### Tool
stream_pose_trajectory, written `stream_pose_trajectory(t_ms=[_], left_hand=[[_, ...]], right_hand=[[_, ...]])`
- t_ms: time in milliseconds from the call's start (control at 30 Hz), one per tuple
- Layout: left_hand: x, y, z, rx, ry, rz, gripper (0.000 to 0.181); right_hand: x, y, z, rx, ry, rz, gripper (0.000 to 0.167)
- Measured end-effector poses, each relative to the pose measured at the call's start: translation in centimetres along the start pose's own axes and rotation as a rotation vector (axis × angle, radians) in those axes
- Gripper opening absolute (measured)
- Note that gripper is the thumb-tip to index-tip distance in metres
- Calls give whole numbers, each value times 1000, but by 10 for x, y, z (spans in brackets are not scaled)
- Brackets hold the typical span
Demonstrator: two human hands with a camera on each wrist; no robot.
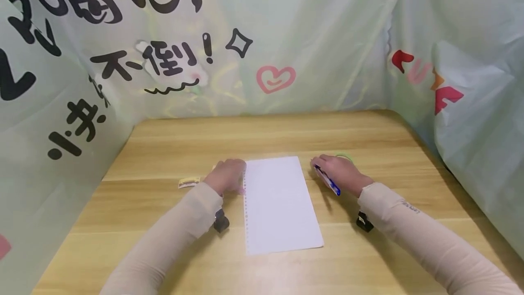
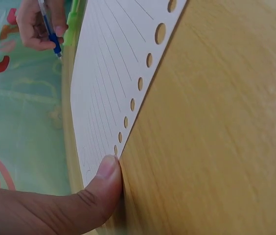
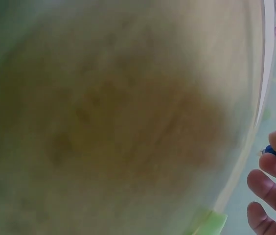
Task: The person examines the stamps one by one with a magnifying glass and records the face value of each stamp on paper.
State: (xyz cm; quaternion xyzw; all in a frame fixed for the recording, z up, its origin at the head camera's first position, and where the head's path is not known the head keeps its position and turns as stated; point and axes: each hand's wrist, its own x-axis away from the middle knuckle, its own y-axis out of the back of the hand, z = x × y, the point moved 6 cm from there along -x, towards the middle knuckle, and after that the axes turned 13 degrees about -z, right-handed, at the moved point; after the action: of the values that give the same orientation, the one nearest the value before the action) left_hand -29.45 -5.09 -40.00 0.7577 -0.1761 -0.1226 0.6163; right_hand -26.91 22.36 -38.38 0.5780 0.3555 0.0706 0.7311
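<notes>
A loose-leaf sheet of paper (image 1: 278, 206) lies on the wooden table, with punched holes along its left edge. In the left wrist view, ruled lines show on the sheet (image 2: 111, 63). My left hand (image 1: 228, 176) grips the sheet's holed edge near the far left corner. Its thumb (image 2: 103, 181) lies on that edge; the other fingers are hidden there. To the right of the sheet, my right hand (image 1: 337, 172) holds a blue-and-clear pen (image 1: 327, 180). In the left wrist view, the pen (image 2: 50, 29) points its tip away from that hand, apart from the paper.
A small yellow-and-white card (image 1: 189, 182) lies left of my left hand. A lime-green object (image 1: 344, 156) is partly hidden behind my right hand; its kind is unclear. Printed fabric (image 1: 327, 35) hangs around the far and side edges of the table (image 1: 266, 135).
</notes>
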Motion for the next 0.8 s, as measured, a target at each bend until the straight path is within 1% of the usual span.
stream_pose_trajectory(t_ms=[67, 233, 500, 567, 700, 800], left_hand=[[-2, -1, 0, -4, -1, -5, 43], [-2, -2, 0, 2, 13, 5, 42], [0, -2, 1, -5, 28, 16, 43], [1, -2, 2, -6, 29, 19, 43], [3, -2, 1, -2, 20, 16, 43], [2, 0, 0, 7, 16, 1, 44]], right_hand=[[1, -1, -1, 20, 7, 3, 21], [1, -4, -3, 52, 38, 29, 23], [1, -11, -2, 88, 81, 40, 22], [2, -14, 0, 98, 95, 44, 20], [3, -15, 0, 111, 113, 21, 13], [2, -12, 0, 116, 122, -17, 9]])
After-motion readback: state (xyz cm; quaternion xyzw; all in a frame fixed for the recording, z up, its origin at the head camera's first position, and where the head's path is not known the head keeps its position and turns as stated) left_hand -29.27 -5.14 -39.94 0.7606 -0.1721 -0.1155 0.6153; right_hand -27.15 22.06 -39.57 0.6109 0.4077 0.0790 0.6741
